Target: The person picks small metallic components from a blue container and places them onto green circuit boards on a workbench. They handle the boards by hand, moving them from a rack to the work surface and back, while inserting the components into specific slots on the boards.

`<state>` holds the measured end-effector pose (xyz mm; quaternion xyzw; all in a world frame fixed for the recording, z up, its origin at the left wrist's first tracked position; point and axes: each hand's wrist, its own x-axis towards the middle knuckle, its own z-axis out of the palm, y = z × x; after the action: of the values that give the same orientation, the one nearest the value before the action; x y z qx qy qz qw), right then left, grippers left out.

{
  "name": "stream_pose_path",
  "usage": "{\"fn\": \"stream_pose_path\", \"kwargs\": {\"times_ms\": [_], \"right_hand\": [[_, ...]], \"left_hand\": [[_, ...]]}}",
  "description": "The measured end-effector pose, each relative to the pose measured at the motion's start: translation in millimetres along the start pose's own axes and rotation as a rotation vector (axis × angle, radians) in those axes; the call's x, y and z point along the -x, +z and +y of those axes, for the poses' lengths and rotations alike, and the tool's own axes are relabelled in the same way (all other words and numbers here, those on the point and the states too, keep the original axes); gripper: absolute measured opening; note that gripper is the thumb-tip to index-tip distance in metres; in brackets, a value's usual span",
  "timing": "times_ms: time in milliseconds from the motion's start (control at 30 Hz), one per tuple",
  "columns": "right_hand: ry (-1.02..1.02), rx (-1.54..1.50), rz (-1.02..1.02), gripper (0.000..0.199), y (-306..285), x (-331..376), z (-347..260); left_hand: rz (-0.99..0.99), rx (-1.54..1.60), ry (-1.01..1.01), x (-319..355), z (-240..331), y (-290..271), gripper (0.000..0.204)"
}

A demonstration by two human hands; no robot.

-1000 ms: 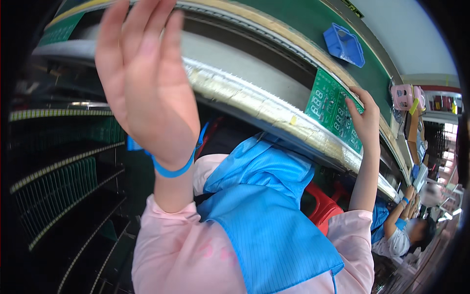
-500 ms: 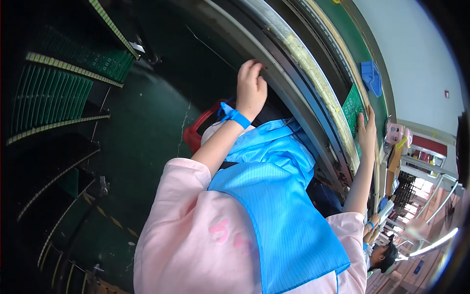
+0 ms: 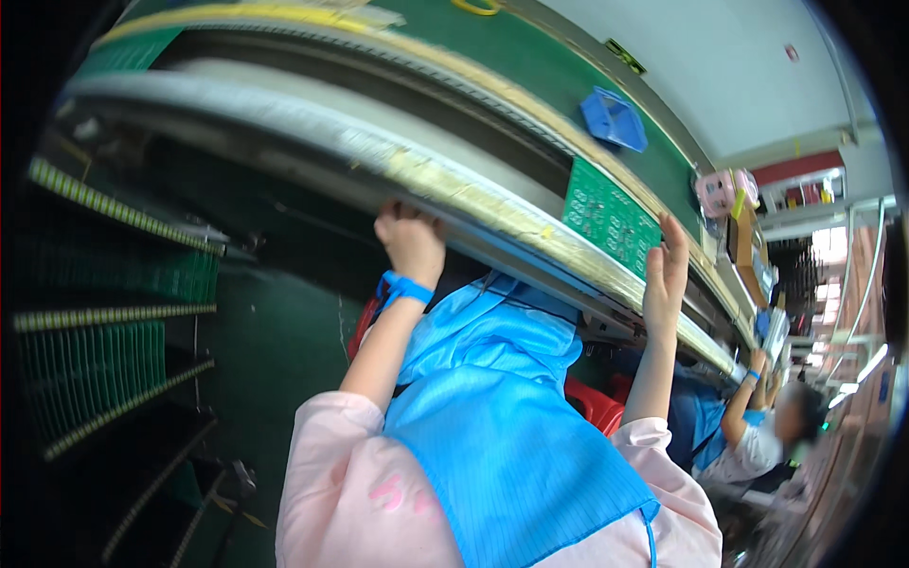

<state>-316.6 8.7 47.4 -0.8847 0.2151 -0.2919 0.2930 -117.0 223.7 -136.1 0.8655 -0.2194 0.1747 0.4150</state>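
My right hand is raised at the right end of a green circuit board. Its fingers are stretched out and apart, next to the board's edge; whether they touch it I cannot tell. The board has pale printed digit shapes and lies along the conveyor line, between its near rail and the far one. My left hand, with a blue wrist strap, is at the underside of the line's near edge. Its fingers are curled in and their tips are hidden, so anything in them cannot be made out.
Racks with several upright green boards stand at the left. A blue bin sits on the green bench beyond the line, with a pink box farther right. A co-worker sits along the line at the right.
The view has swung, so the line now crosses in front of me and more of the circuit board shows. My left hand stays by the near edge, its fingers more curled. My right hand stays beside the board.
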Motion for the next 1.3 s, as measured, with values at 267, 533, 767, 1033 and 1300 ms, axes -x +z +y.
{"fn": "stream_pose_path", "kwargs": {"times_ms": [267, 533, 767, 1033, 1300], "right_hand": [[0.168, -0.145, 0.083, 0.026, -14, 27, 10], [0.419, -0.122, 0.209, 0.023, -39, 9, 63], [0.8, -0.131, 0.213, 0.031, -37, 4, 83], [0.706, -0.109, 0.122, 0.034, -17, -8, 55], [0.713, -0.053, 0.046, 0.039, -11, -21, 47]], "left_hand": [[-0.543, 0.609, -0.464, 12, 43, -104, 0.012], [-0.766, 0.723, -0.195, -65, 132, -120, 0.018], [-0.828, 0.69, -0.161, -104, 177, -56, 0.01], [-0.849, 0.794, -0.22, -121, 185, -21, 0.018], [-0.88, 0.928, -0.375, -127, 183, -16, 0.014]]}}
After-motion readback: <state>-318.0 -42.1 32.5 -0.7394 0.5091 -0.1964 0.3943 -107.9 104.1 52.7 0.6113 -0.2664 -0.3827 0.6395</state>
